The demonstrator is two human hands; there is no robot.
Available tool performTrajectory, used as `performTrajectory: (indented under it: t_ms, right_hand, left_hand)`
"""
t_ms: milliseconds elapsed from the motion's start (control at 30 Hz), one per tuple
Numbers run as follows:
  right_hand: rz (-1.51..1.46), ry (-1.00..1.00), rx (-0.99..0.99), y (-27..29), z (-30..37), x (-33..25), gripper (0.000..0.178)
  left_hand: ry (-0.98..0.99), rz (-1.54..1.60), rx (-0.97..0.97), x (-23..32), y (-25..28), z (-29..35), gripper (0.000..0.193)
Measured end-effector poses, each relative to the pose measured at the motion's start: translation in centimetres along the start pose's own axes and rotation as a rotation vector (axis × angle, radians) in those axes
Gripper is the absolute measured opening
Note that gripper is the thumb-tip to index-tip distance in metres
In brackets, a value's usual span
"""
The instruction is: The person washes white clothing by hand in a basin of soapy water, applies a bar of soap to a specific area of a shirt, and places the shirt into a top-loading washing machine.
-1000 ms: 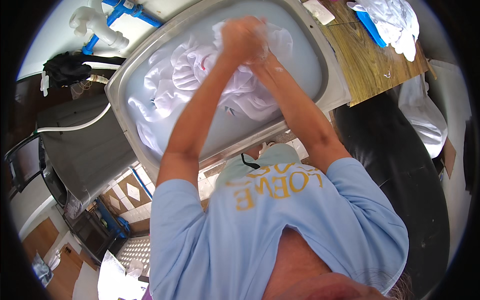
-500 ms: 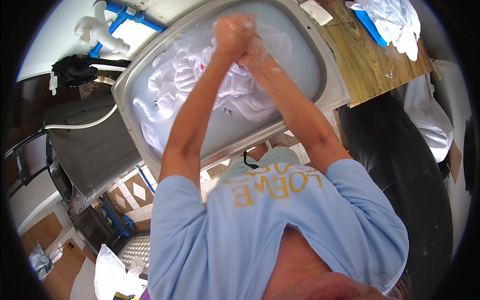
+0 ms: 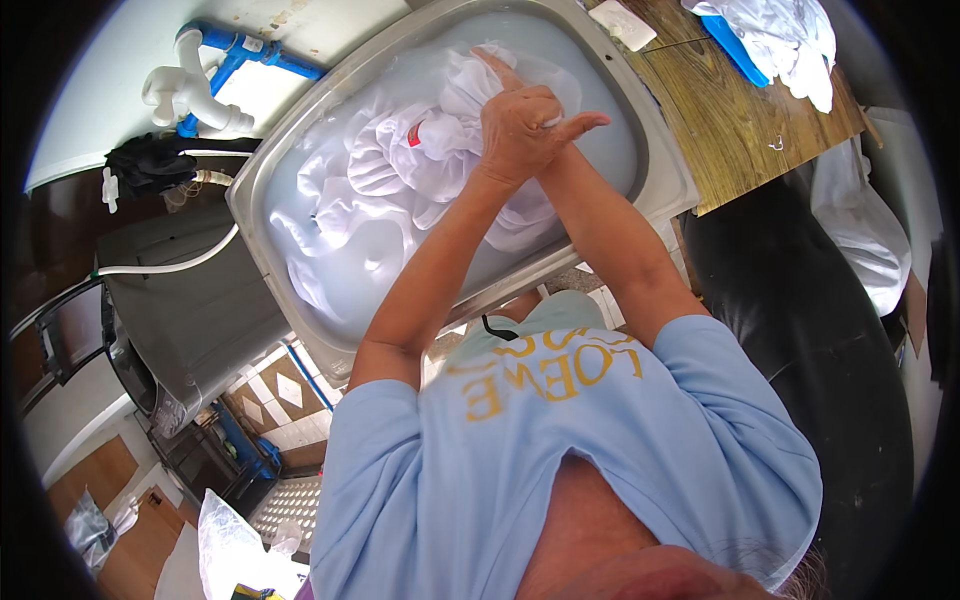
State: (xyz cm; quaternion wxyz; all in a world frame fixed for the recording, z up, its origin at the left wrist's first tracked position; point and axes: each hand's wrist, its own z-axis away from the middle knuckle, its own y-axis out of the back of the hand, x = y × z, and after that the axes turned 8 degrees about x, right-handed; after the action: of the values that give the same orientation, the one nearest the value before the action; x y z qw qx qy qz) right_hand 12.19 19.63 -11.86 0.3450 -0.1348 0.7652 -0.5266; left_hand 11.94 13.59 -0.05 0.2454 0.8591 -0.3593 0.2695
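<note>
White cloth point(image 3: 390, 165) with a small red tag lies bunched and partly sunk in cloudy water, inside a grey basin point(image 3: 672, 190). Over the cloth's right part, my left hand point(image 3: 518, 130) lies across my right wrist, its fingers curled round it and its thumb sticking out to the right. My right hand point(image 3: 498, 68) reaches beyond it toward the far side, stretched out at the white cloth. The left hand and the water hide part of it.
A white tap point(image 3: 185, 95) on blue pipes is at the back left. To the right, a wooden board point(image 3: 735, 140) holds a white soap-like block point(image 3: 622, 25) and white cloth on a blue tray point(image 3: 735, 50). A pale hose point(image 3: 170, 265) bends beside the basin.
My hands were clasped together above the far side of the basin. Now they are lower, with the left hand slid back onto the right wrist. The red tag shows more fully.
</note>
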Motion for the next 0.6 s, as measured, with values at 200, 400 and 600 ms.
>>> performTrajectory:
  t_ms: [200, 400, 600]
  right_hand:
    - [0.185, -0.464, 0.752, -13.9, 0.7, -2.3, 0.044]
    - [0.681, 0.005, 0.401, -4.5, 1.5, -2.7, 0.050]
    - [-0.077, -0.246, 0.442, -12.2, -1.4, -6.2, 0.058]
  left_hand:
    - [0.230, -0.347, 0.083, -6.0, 5.9, -3.4, 0.033]
    - [-0.033, -0.336, -0.004, -2.1, 1.1, -0.6, 0.045]
    - [0.692, -0.374, 0.265, -11.5, 12.7, -5.6, 0.067]
